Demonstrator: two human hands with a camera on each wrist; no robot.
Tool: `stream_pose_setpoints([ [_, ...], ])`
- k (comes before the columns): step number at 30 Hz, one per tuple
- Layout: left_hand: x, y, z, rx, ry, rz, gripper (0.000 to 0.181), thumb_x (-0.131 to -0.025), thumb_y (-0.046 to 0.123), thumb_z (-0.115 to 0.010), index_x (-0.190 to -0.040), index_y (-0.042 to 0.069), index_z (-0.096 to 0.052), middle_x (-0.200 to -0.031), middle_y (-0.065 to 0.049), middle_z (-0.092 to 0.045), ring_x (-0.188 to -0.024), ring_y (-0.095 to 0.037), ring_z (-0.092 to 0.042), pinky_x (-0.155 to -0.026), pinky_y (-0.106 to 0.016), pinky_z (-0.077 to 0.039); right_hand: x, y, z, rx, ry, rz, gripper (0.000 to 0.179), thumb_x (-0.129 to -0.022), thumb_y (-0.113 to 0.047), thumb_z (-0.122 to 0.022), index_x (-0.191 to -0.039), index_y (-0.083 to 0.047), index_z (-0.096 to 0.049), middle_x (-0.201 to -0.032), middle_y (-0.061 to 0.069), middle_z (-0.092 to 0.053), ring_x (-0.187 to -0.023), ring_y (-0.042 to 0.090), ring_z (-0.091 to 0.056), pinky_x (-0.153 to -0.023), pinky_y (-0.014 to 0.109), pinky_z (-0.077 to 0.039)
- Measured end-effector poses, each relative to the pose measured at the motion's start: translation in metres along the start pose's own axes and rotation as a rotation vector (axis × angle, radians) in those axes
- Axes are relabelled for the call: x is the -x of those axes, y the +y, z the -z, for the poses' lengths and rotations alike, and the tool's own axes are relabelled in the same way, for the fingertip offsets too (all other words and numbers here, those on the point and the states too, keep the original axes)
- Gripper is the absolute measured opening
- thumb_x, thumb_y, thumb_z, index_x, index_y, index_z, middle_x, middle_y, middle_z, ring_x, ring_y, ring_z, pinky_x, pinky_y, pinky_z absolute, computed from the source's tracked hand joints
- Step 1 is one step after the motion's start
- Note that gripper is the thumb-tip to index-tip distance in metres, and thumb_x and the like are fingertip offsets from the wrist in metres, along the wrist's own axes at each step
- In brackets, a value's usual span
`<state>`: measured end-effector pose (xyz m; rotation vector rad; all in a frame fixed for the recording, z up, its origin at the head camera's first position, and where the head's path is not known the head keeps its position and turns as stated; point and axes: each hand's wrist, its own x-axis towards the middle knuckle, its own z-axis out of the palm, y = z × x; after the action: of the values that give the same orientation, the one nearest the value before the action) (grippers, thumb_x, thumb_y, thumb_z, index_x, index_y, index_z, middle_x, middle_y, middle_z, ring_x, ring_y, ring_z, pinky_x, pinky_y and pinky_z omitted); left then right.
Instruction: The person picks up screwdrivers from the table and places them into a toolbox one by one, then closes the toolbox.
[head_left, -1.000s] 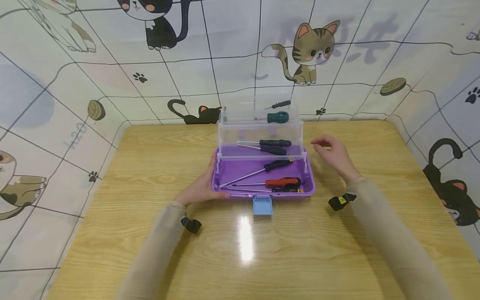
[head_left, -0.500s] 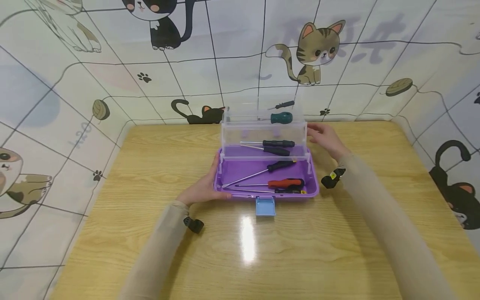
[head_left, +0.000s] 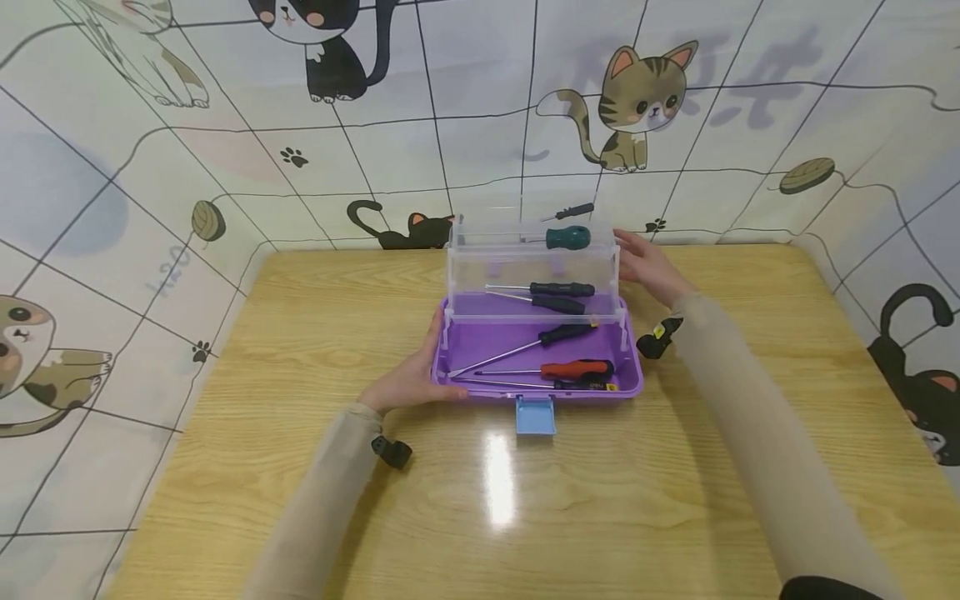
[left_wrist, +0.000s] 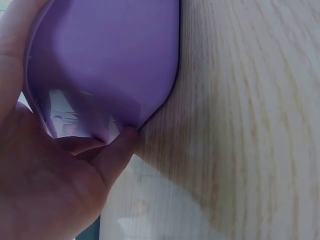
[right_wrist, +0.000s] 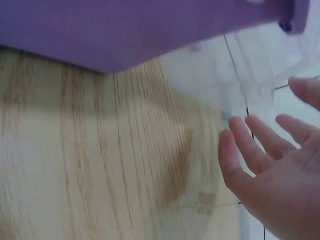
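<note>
A purple toolbox [head_left: 480, 337] stands with its clear upper tiers [head_left: 468, 271] raised at the back. My left hand [head_left: 408, 379] grips its left end, thumb along the front; the left wrist view has fingers curled at the purple wall [left_wrist: 110, 55]. Beside the raised tiers, at the back right, is my right hand [head_left: 651, 265], its fingers [right_wrist: 257, 155] spread and relaxed with nothing held. The base holds a red-handled screwdriver [head_left: 576, 369] and black-handled ones [head_left: 566, 332]. Higher up lie two black screwdrivers [head_left: 562, 289], a stubby green screwdriver [head_left: 567, 238] and a small black one [head_left: 575, 211].
A light-blue latch [head_left: 536, 417] hangs down at the box's front. The wooden table [head_left: 300, 333] extends on both sides and in front. Cat-print wall covering [head_left: 480, 133] rises right behind the table's back edge.
My right hand has moved back and slightly left, from beside the toolbox's right end to the raised clear tiers, its fingers straightening. My left hand keeps its grip; the whole view shifts slightly.
</note>
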<state>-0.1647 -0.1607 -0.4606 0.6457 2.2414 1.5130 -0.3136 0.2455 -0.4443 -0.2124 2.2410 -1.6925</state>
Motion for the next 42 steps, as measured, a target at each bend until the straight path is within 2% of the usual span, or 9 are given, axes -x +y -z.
stream_pose_setpoints([
  [6, 0.001, 0.0, 0.0, -0.006, -0.001, 0.013, 0.134, -0.074, 0.013, -0.085, -0.148, 0.038, 0.025, -0.16, -0.007, 0.012, -0.143, -0.033, -0.014, -0.114, -0.047, -0.014, -0.002, 0.005, 0.003, 0.002, -0.102, -0.009, 0.07, -0.101, -0.031, -0.051, -0.157, -0.016, -0.011, -0.156, 0.016, -0.023, -0.133, 0.034, -0.036, -0.107, 0.051, -0.032],
  [13, 0.005, 0.022, 0.001, 0.027, -0.019, 0.035, 0.132, -0.074, 0.005, -0.082, -0.15, 0.024, 0.025, -0.158, -0.015, 0.015, -0.143, -0.04, -0.011, -0.114, -0.05, -0.012, -0.006, 0.011, 0.004, -0.094, -0.181, 0.014, 0.061, -0.104, -0.021, -0.044, -0.156, -0.012, -0.014, -0.157, 0.013, -0.022, -0.127, 0.022, -0.042, -0.101, 0.041, -0.041],
  [16, 0.007, 0.033, 0.002, 0.028, -0.024, 0.049, 0.131, -0.075, 0.006, -0.082, -0.15, 0.022, 0.024, -0.158, -0.017, 0.015, -0.142, -0.042, -0.012, -0.113, -0.051, -0.012, -0.006, 0.011, 0.005, -0.113, -0.168, 0.007, 0.059, -0.103, -0.018, -0.046, -0.155, -0.009, -0.018, -0.157, 0.012, -0.022, -0.124, 0.019, -0.043, -0.096, 0.036, -0.046],
  [20, 0.007, 0.036, 0.001, 0.035, -0.022, 0.067, 0.131, -0.075, 0.008, -0.082, -0.15, 0.027, 0.024, -0.158, -0.016, 0.015, -0.141, -0.042, -0.014, -0.113, -0.05, -0.014, -0.005, 0.008, 0.006, -0.091, -0.135, 0.006, 0.059, -0.101, -0.011, -0.05, -0.154, -0.007, -0.022, -0.156, 0.013, -0.024, -0.123, 0.021, -0.045, -0.093, 0.033, -0.048],
  [26, 0.007, 0.033, 0.001, 0.042, -0.024, 0.074, 0.131, -0.075, 0.011, -0.083, -0.15, 0.03, 0.024, -0.158, -0.014, 0.015, -0.142, -0.04, -0.013, -0.113, -0.05, -0.014, 0.006, -0.011, 0.0, 0.0, -0.132, 0.02, 0.068, -0.096, -0.006, -0.058, -0.153, -0.005, -0.023, -0.156, 0.016, -0.023, -0.135, 0.033, -0.033, -0.106, 0.047, -0.034],
  [29, 0.006, 0.033, 0.001, 0.054, -0.028, 0.059, 0.131, -0.075, 0.01, -0.083, -0.15, 0.03, 0.024, -0.159, -0.014, 0.014, -0.142, -0.041, -0.013, -0.113, -0.05, -0.013, 0.011, -0.019, -0.003, 0.015, -0.118, 0.014, 0.07, -0.095, -0.007, -0.06, -0.154, -0.005, -0.022, -0.156, 0.016, -0.023, -0.134, 0.032, -0.035, -0.106, 0.048, -0.034],
  [36, 0.007, 0.035, 0.001, 0.053, -0.027, 0.054, 0.132, -0.074, 0.008, -0.083, -0.15, 0.025, 0.024, -0.159, -0.017, 0.011, -0.141, -0.043, -0.015, -0.113, -0.05, -0.014, 0.005, -0.006, -0.003, -0.035, -0.042, 0.018, 0.07, -0.096, -0.011, -0.061, -0.154, -0.011, -0.023, -0.156, 0.013, -0.024, -0.12, 0.021, -0.05, -0.091, 0.028, -0.049],
  [39, 0.007, 0.035, 0.001, 0.057, -0.024, 0.053, 0.132, -0.074, 0.007, -0.083, -0.151, 0.025, 0.023, -0.159, -0.018, 0.01, -0.14, -0.044, -0.019, -0.113, -0.051, -0.015, 0.0, 0.002, -0.001, -0.058, -0.026, 0.062, 0.068, -0.096, -0.009, -0.06, -0.154, -0.011, -0.025, -0.155, 0.013, -0.026, -0.117, 0.018, -0.051, -0.085, 0.022, -0.05],
  [42, 0.007, 0.035, 0.001, 0.067, -0.022, 0.049, 0.132, -0.074, 0.007, -0.083, -0.151, 0.028, 0.023, -0.159, -0.016, 0.01, -0.14, -0.043, -0.019, -0.113, -0.051, -0.015, -0.002, 0.003, -0.001, -0.08, 0.001, 0.115, 0.069, -0.095, -0.003, -0.059, -0.154, -0.011, -0.025, -0.152, 0.013, -0.029, -0.119, 0.023, -0.049, -0.084, 0.023, -0.05],
])
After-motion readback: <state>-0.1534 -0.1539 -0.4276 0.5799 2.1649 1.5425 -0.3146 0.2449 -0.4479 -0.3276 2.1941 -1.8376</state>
